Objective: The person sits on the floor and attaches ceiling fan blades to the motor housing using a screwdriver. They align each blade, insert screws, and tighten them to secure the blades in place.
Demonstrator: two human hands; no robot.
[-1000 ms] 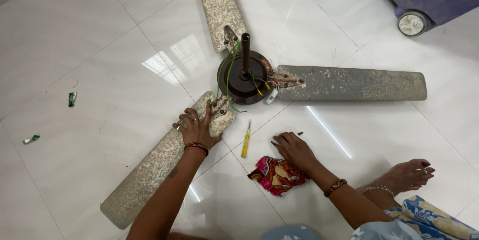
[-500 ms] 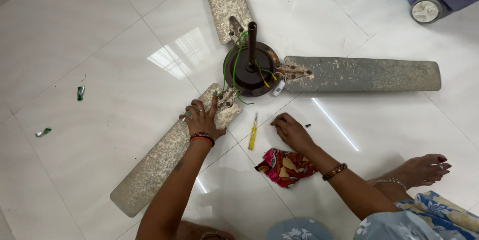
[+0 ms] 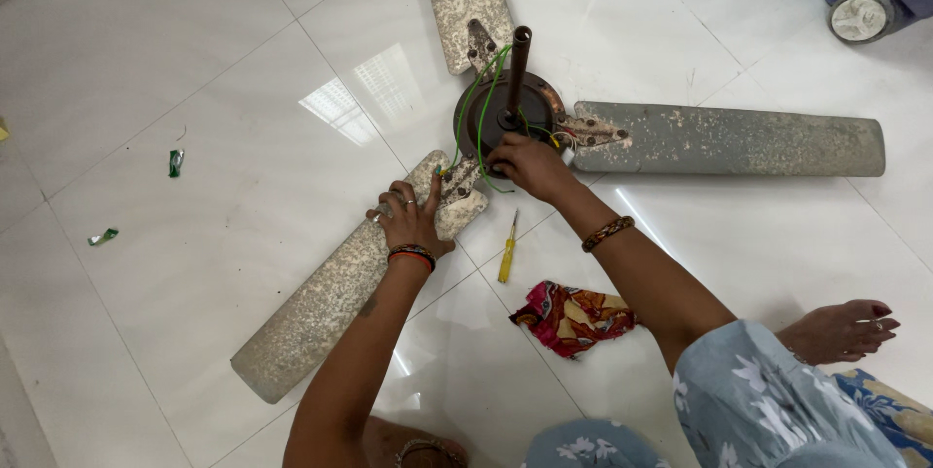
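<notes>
- Ceiling fan lay dismantled on the white tiled floor, blades dusty.
- Right hand had left the floor near the yellow screwdriver and reached the motor hub, fingers curled at its rim; whether they pinched anything, I could not tell.
- Left hand still pressed open on the near blade.
- Red cloth lay beside the screwdriver.

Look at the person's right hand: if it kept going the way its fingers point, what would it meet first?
Probably the upright rod rising from the fan motor hub; the right hand already rests at the hub's edge.

Left hand pressing fan blade, right hand touching motor hub
</notes>
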